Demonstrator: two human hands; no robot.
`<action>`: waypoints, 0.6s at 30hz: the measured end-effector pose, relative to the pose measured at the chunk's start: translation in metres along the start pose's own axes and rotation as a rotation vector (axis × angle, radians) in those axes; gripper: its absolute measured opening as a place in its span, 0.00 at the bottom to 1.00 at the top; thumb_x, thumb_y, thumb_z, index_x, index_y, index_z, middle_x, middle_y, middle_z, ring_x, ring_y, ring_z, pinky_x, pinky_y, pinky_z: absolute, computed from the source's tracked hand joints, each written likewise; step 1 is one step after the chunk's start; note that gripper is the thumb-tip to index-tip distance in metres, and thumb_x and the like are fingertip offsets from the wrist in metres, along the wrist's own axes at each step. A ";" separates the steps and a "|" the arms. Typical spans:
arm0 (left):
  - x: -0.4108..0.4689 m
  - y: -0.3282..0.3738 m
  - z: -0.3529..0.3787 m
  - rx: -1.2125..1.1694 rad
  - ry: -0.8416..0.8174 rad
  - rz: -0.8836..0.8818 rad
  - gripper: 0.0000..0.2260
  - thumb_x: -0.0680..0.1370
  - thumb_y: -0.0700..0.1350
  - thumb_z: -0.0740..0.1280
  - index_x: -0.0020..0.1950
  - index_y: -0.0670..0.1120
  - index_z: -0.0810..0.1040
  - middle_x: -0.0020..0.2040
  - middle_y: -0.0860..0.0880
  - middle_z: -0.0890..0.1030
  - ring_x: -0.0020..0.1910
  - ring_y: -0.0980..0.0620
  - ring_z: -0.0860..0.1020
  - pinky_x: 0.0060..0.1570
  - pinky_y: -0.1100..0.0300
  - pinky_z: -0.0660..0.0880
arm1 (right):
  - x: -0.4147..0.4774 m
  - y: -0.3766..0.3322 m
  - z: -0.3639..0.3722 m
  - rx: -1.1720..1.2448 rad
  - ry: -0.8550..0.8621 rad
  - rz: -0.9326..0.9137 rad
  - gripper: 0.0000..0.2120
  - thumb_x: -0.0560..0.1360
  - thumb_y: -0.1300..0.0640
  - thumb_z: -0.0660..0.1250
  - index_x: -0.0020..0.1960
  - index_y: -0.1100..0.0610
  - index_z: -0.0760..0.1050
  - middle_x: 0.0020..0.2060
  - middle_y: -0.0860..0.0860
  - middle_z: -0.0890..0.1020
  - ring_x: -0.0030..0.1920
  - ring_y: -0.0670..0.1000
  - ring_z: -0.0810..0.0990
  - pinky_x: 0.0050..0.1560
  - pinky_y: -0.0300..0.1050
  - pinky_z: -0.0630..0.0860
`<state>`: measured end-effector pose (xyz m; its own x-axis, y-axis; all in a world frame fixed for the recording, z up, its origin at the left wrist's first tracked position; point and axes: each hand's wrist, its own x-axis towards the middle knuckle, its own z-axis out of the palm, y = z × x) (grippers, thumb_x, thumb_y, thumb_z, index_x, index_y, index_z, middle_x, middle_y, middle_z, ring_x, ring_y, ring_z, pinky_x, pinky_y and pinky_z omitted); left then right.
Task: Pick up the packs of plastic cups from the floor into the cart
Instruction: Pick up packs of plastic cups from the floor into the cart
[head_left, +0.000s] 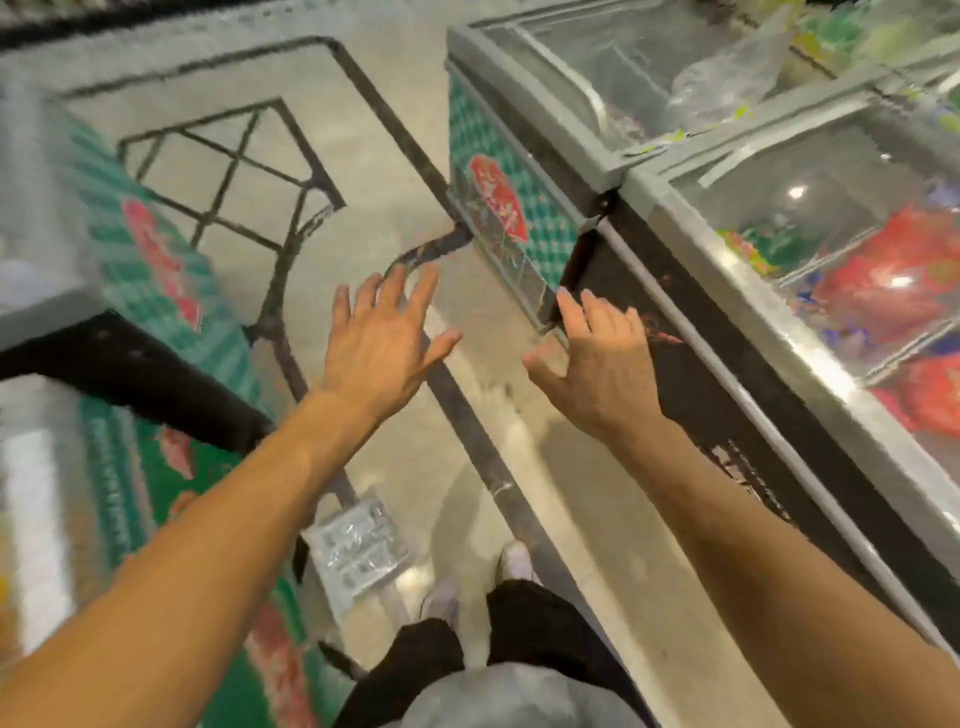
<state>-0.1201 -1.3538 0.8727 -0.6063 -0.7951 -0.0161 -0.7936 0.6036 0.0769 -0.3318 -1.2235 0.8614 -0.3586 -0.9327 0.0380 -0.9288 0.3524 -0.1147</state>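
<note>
Extending forward over the floor, the left hand and the right hand appear palm-down with bare forearms; each grip is apart, fingers straight and spread, thumbs out, holding nothing. The two hands lie near each other but do not touch. Just beyond the left fingertips sits a pale, blurred patch that cannot be identified. The right hand is in line with the corner where two glass-topped chest freezers meet: the far freezer, with a green patterned end panel and a red emblem, and the near freezer, with a silver rim and a black side wall. Red packages show through the near lid; a clear bag shows under the far one. A third freezer, with the same green pattern, borders the aisle on the left. Dark lines cross the pale floor. The task's thing, a clear plastic-wrapped pack, lies on the floor at the foot of the left freezer, well behind both hands and just beside the person's shoes; its contents are too blurred to make out.
</note>
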 end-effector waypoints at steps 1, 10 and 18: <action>-0.003 -0.014 0.016 -0.013 -0.009 -0.045 0.36 0.84 0.67 0.57 0.88 0.50 0.57 0.83 0.38 0.67 0.79 0.33 0.66 0.78 0.32 0.61 | 0.009 -0.008 0.015 -0.001 -0.045 -0.047 0.42 0.79 0.30 0.58 0.83 0.58 0.66 0.77 0.64 0.72 0.76 0.66 0.71 0.79 0.69 0.62; -0.084 -0.126 0.174 -0.088 -0.106 -0.438 0.35 0.85 0.67 0.56 0.87 0.48 0.58 0.80 0.36 0.69 0.76 0.33 0.70 0.75 0.31 0.64 | 0.035 -0.075 0.191 0.092 -0.281 -0.363 0.42 0.80 0.31 0.56 0.84 0.58 0.61 0.79 0.63 0.70 0.78 0.65 0.68 0.80 0.68 0.61; -0.165 -0.169 0.394 -0.217 -0.204 -0.802 0.36 0.87 0.67 0.54 0.89 0.49 0.53 0.84 0.37 0.63 0.80 0.33 0.66 0.75 0.36 0.67 | 0.028 -0.139 0.415 0.069 -0.432 -0.601 0.41 0.82 0.31 0.55 0.84 0.59 0.65 0.77 0.65 0.72 0.77 0.67 0.71 0.79 0.69 0.64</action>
<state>0.0936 -1.3011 0.4694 0.1201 -0.9383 -0.3244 -0.9718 -0.1779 0.1548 -0.1733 -1.3300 0.4665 0.2920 -0.9149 -0.2787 -0.9401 -0.2209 -0.2597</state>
